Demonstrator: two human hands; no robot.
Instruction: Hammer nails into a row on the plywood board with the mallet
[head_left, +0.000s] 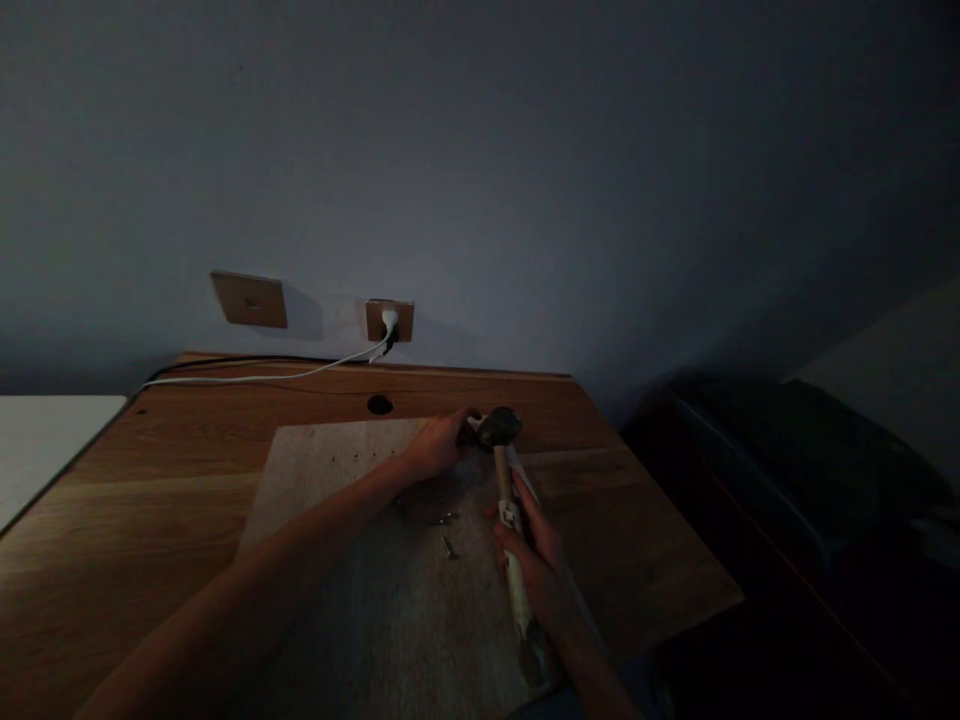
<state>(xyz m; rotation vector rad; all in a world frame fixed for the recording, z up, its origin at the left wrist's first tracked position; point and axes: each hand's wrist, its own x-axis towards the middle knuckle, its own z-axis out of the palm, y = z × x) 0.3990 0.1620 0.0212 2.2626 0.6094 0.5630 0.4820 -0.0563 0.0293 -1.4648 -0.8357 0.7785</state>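
My right hand [532,545] is wrapped round the handle of a hammer [501,428], which has a dark metal head and pale wrapping on its wooden grip. The head is over the far right part of a pale wooden board [337,580]. Just left of it, my left hand [439,443] is closed at the board's far edge. Its fingertips are in shadow beside the hammer head, so what they pinch, if anything, is hidden. Small metal pieces like screws or nails [448,547] lie on the board between my arms.
The board rests on a wooden desk [630,520] against a wall. A white plug [389,319] sits in a wall socket, its cable [247,379] running left along the desk's back. A dark round hole [380,404] is behind the board. Dark bulky shapes stand at right.
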